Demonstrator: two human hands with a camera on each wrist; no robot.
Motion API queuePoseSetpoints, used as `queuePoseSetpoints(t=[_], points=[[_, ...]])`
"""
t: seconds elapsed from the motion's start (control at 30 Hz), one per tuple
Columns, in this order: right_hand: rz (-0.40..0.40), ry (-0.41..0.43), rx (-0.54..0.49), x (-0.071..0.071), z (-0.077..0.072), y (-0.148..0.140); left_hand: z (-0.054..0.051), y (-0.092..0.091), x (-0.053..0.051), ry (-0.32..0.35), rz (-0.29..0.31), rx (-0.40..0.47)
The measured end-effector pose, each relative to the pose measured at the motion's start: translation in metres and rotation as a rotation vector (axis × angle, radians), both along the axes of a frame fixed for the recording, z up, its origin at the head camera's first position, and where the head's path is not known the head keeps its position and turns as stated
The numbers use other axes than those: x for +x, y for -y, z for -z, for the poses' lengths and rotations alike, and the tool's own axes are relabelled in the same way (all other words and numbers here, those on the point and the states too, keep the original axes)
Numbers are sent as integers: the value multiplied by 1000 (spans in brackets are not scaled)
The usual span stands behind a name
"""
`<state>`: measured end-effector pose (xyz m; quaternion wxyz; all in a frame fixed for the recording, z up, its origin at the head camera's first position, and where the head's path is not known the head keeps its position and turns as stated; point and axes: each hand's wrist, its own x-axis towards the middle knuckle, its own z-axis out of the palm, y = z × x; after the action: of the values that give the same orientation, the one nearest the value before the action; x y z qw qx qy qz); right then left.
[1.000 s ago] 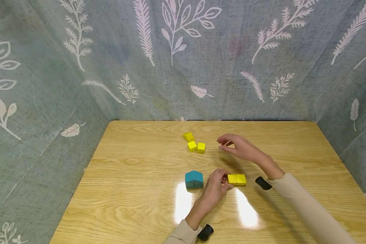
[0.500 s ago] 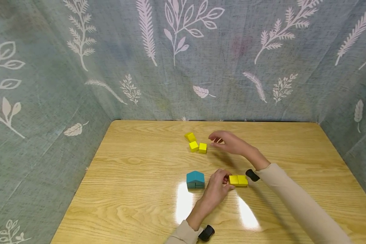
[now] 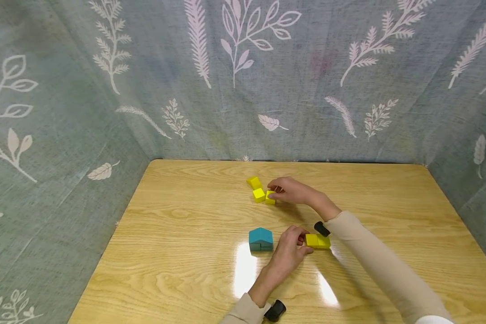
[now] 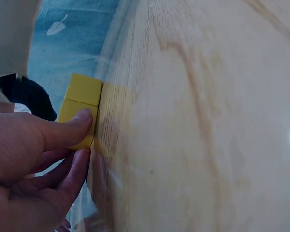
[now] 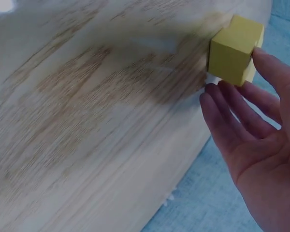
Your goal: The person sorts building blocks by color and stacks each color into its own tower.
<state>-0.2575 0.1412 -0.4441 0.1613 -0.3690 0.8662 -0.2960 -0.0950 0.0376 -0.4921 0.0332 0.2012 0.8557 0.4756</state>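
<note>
In the head view my left hand (image 3: 286, 249) is at the left end of two yellow blocks (image 3: 317, 241) that touch end to end. The left wrist view has its thumb on the nearer yellow block (image 4: 76, 128) and a finger at its end, pinching it. Farther back, my right hand (image 3: 294, 191) is at a yellow cube (image 3: 271, 201). Seen from the right wrist, the thumb presses one side of that yellow cube (image 5: 228, 58) and the fingers curl behind and below it. The cube stands on the table, with another yellow block partly hidden behind it.
Left of the cube lie a second yellow cube (image 3: 258, 195) and a yellow block with a slanted face (image 3: 254, 182). A teal house-shaped stack of blocks (image 3: 261, 239) stands left of my left hand. Patterned cloth (image 3: 210, 135) borders the wooden table (image 3: 178, 252).
My right hand has moved left and reached the yellow cube, and its fingers have closed in around it. The left hand has stayed at the two yellow blocks.
</note>
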Motion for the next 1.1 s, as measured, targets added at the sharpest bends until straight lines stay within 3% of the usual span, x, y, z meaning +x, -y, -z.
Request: queuePoseSetpoints(t=[0.4, 0.77, 1.1], points=[[-25, 35, -6, 4, -2, -1, -2, -2, 0, 11, 0, -9], [-30, 32, 21, 11, -7, 5, 0, 0, 1, -50, 17, 15], [1, 45, 20, 18, -10, 0, -1, 2, 1, -13, 19, 15]])
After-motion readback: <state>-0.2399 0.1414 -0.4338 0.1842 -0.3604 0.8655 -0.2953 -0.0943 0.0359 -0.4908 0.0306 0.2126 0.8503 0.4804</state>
